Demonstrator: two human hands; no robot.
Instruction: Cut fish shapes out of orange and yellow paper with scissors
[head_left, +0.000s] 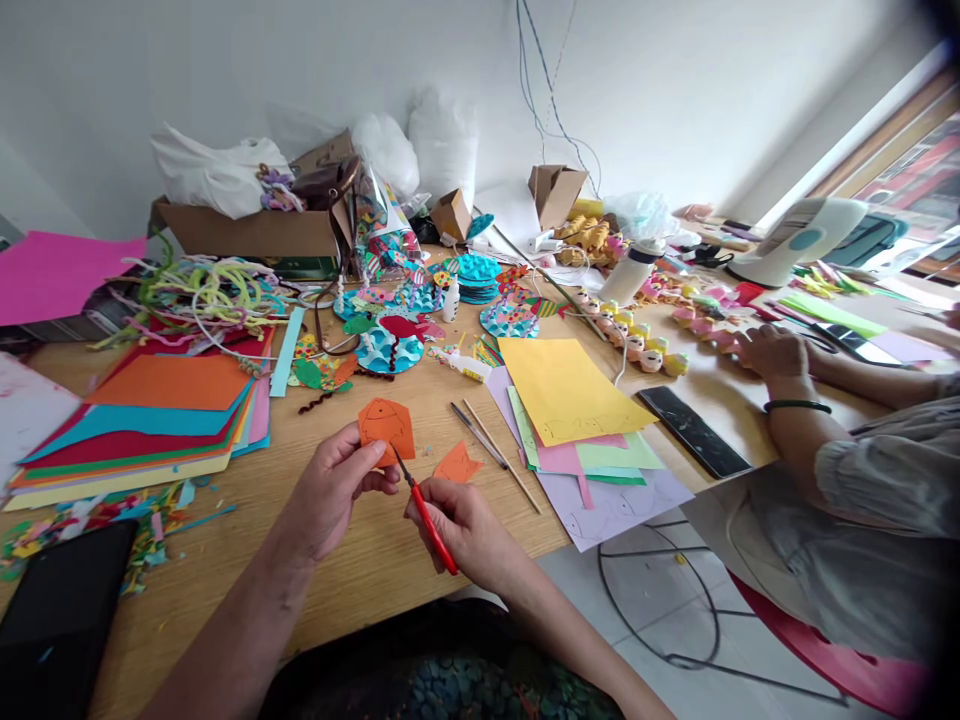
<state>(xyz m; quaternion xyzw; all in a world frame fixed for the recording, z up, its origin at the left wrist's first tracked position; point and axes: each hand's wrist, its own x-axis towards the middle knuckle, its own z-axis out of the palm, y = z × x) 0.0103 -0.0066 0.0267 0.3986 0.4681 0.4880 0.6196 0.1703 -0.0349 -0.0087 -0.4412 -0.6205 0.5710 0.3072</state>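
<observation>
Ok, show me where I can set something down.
Bare table shows between the left hand and paper stack, between paper scraps and the left forearm, and between that and the right forearm. Crowded: back left, with pipe cleaners; right of the wooden stick, under layered sheets.

Bare forearms (pixel 259 590), black garment (pixel 330 670) — rounded blue-green print (pixel 454 685) (dim in places)

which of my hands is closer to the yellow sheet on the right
Right. Your right hand, holding red scissors, is left of the yellow sheet; your left hand, holding orange paper, is farther left.
</observation>
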